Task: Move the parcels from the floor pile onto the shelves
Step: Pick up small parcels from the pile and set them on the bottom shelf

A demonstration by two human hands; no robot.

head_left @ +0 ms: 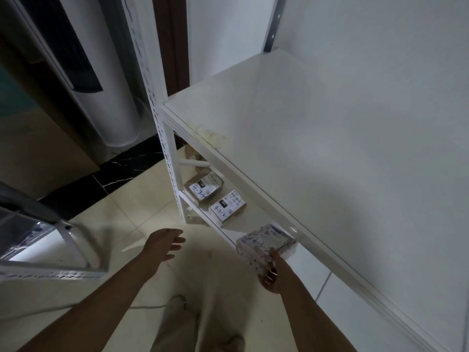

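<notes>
My right hand grips a white patterned parcel with handwriting on its top, holding it at the front edge of the lower shelf. Two brown labelled parcels sit on that lower shelf: one at the left end and another beside it. My left hand hangs over the tiled floor with fingers relaxed and holds nothing. The upper shelf is a bare white board. The floor pile is out of view.
A white perforated upright stands at the shelf's left corner. A tall white cylindrical appliance stands behind it. Another rack's frame lies at the lower left. Pale floor tiles spread between them.
</notes>
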